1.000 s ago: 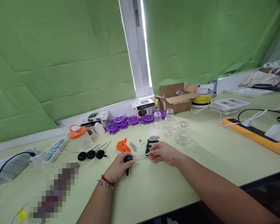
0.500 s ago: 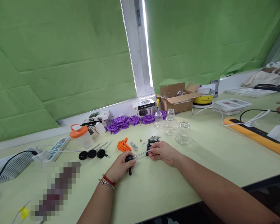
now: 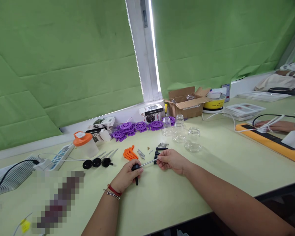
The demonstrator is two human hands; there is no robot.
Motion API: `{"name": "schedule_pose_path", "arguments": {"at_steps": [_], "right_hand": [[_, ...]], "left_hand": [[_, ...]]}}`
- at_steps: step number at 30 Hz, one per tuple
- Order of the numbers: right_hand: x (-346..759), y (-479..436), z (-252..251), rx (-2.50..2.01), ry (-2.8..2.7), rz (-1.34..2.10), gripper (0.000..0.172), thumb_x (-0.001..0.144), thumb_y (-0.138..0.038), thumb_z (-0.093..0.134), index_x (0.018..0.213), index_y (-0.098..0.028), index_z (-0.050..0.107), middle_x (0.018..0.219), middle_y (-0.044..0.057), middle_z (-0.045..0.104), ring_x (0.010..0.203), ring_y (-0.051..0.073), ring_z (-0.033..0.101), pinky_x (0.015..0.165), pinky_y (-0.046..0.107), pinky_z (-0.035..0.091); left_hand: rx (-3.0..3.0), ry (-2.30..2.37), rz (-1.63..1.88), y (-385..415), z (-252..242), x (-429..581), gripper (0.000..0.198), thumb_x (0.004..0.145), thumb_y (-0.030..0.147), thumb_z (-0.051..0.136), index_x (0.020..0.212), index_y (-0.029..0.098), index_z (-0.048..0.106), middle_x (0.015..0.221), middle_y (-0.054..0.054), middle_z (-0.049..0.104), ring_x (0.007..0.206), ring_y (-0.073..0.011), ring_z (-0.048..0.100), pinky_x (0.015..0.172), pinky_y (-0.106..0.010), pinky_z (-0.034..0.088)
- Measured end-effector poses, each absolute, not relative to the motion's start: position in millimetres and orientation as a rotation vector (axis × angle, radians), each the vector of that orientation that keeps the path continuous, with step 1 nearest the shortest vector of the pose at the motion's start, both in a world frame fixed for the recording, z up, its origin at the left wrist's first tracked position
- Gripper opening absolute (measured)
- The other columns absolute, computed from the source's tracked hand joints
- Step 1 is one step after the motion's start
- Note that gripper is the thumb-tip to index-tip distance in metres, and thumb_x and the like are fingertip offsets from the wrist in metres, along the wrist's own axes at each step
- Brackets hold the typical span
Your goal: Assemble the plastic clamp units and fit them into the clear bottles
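Note:
My left hand (image 3: 130, 174) is closed around a black round cap with a side handle and a long metal rod (image 3: 147, 162). The rod points right and slightly away from me. With thumb and fingers, my right hand (image 3: 170, 161) pinches the rod's far end; whether something small is also held there is hidden. Just behind that hand lie black cylindrical parts (image 3: 157, 152), partly covered, and several springs (image 3: 163, 145). Left of them are metal pins (image 3: 141, 154), tiny brass and metal bits (image 3: 148, 148) and orange bent handles (image 3: 130, 152). Three similar black caps with rods (image 3: 96, 162) lie further left.
Purple wheel-shaped parts (image 3: 127, 127) line the back, near printed boxes (image 3: 151, 113) and a cardboard box (image 3: 186, 106). Clear glass jars (image 3: 193, 141) stand right of centre. An orange power strip (image 3: 270, 142) has another person's hand (image 3: 277, 126) beside it. An orange-lidded container (image 3: 86, 144) stands left.
The other person's hand at the far right has reached left, behind the orange power strip. My two hands and the rod stay almost where they were.

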State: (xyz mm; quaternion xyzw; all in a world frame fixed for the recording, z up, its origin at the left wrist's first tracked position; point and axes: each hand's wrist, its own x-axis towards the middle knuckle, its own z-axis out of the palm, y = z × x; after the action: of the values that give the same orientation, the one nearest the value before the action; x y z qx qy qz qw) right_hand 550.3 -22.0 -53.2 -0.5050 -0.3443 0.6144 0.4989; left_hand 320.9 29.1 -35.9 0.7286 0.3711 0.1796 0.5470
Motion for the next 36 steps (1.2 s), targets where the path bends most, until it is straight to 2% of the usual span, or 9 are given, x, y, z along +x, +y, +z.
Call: {"name": "schedule_pose_path", "arguments": {"at_steps": [17, 25, 30, 36], "right_hand": [[549, -22, -55, -1.335, -1.002, 1.42, 0.021, 0.087, -0.016, 0.049, 0.067, -0.013, 0.051, 0.056, 0.002, 0.06, 0.041, 0.008, 0.052, 0.037, 0.018, 0.042], [545, -24, -57, -1.273, -1.002, 1.435, 0.012, 0.087, -0.02, 0.054, 0.076, -0.014, 0.052, 0.078, 0.005, 0.065, 0.059, 0.011, 0.064, 0.05, 0.022, 0.051], [547, -21, -60, -1.29, -0.979, 1.402, 0.014, 0.084, -0.023, 0.06, 0.076, -0.014, 0.053, 0.08, 0.006, 0.065, 0.063, 0.011, 0.064, 0.054, 0.021, 0.052], [553, -16, -65, -1.282, -0.975, 1.398, 0.013, 0.084, -0.022, 0.059, 0.076, -0.014, 0.052, 0.082, 0.007, 0.066, 0.064, 0.012, 0.064, 0.054, 0.022, 0.052]], "left_hand": [[1.71, 0.865, 0.419, 28, -33, 321, 0.024, 0.078, 0.036, 0.061, 0.087, 0.019, 0.048, 0.063, 0.004, 0.05, 0.057, -0.0086, 0.046, 0.051, -0.019, 0.036], [1.693, 0.867, 0.429, 30, -31, 317, 0.027, 0.077, 0.038, 0.063, 0.088, 0.018, 0.048, 0.064, 0.005, 0.048, 0.056, -0.0086, 0.047, 0.051, -0.02, 0.036], [1.705, 0.871, 0.422, 29, -31, 320, 0.028, 0.077, 0.04, 0.062, 0.088, 0.019, 0.048, 0.065, 0.004, 0.048, 0.056, -0.0084, 0.046, 0.048, -0.019, 0.035], [1.741, 0.943, 0.401, 28, -33, 325, 0.031, 0.078, 0.044, 0.059, 0.093, 0.019, 0.048, 0.06, 0.006, 0.049, 0.048, -0.007, 0.037, 0.042, -0.019, 0.028]]}}
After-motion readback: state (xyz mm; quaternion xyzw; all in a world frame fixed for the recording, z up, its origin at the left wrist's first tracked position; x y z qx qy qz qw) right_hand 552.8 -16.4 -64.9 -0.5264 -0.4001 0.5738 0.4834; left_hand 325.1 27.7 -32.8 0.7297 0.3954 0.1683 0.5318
